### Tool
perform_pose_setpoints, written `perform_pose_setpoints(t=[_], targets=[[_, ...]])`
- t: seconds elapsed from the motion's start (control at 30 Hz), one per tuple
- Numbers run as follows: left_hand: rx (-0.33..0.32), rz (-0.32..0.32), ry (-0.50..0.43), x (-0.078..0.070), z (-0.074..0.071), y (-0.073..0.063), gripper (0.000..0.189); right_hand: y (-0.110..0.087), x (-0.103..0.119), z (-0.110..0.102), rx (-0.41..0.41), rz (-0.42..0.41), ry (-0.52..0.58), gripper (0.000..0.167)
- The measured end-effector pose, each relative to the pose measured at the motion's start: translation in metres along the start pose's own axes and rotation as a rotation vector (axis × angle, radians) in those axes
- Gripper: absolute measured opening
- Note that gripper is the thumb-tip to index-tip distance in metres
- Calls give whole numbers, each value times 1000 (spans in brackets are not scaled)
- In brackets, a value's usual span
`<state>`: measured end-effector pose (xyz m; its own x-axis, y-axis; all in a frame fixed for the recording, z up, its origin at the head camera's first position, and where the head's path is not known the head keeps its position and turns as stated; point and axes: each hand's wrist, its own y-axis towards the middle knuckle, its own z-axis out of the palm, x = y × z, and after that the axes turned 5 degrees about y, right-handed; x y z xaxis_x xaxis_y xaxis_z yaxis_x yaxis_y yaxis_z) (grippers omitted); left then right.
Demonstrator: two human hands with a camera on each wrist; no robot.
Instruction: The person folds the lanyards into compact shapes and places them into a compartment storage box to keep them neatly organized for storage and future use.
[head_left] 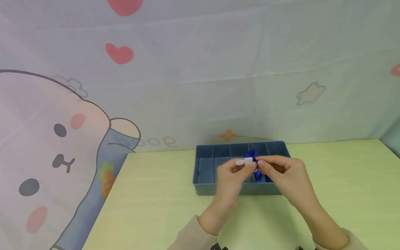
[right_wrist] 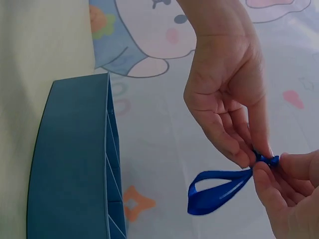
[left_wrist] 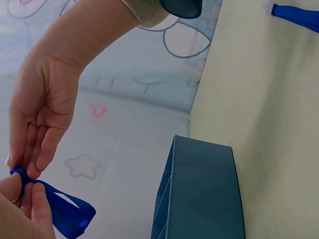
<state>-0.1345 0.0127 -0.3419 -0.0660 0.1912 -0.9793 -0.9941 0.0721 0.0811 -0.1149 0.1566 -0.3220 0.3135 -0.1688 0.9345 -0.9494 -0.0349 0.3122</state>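
A glossy blue ribbon [head_left: 258, 176] is held up between both hands, in front of and above the divided box. My left hand [head_left: 232, 177] pinches it from the left with thumb and fingertips; my right hand [head_left: 286, 177] pinches it from the right, the fingertips of both close together. In the right wrist view the ribbon [right_wrist: 214, 200] forms a long open loop, gathered into a small knot-like bunch at the fingers. A small white piece [head_left: 248, 160] shows at the left fingertips in the head view. The fingers hide the middle of the ribbon.
A blue-grey box [head_left: 204, 189] with several side-by-side compartments stands on the pale yellow-green table [head_left: 150, 201], near its back edge. Behind it hangs a printed cloth [head_left: 200, 86]. Another blue strip [left_wrist: 299, 16] enters the left wrist view at upper right.
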Motion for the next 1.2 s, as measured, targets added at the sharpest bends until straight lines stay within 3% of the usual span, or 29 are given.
perform_pose_setpoints(t=[0.17,0.4,0.63,0.83,1.0,1.2], targets=[[7,-7,-23,-3,-4,0,19,0,1,-1,51,-58,-24,19],[30,-24,-42,-7,-4,-2,20,1,0,0,-11,-63,-70,14],[9,-47,-47,-9,-3,-3,21,2,-3,6,-51,-251,-85,13],[-14,-37,-40,-7,-3,-6,21,-4,-4,12,-89,-306,-98,18],[7,-62,-45,-6,-7,-10,21,-8,-6,13,-55,-338,-128,22],[33,-98,4,-10,-15,-11,18,-9,-12,2,-36,-486,-252,36]])
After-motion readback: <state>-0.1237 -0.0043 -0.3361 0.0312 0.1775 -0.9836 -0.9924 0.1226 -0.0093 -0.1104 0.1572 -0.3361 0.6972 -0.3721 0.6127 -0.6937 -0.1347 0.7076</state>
